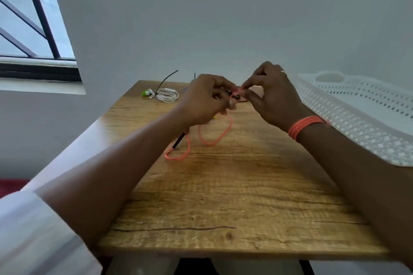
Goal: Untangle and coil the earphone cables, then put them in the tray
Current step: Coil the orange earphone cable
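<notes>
An orange earphone cable [218, 137] hangs in loops from my hands down onto the wooden table [234, 185]; its black plug [178, 140] lies on the table below my left wrist. My left hand [205, 100] grips the cable with curled fingers. My right hand [270, 94] pinches the same cable between thumb and fingertips, close beside the left. A coiled white earphone cable [167, 95] with a green earbud [146, 93] lies at the table's far left. The white perforated tray [357, 118] stands at the right. Dark cable behind my hands is mostly hidden.
A black cable end [166, 80] sticks up behind the white coil near the wall. A window [29, 18] sits at the upper left. Orange bands [304, 126] circle my right wrist. The table's near half is bare wood.
</notes>
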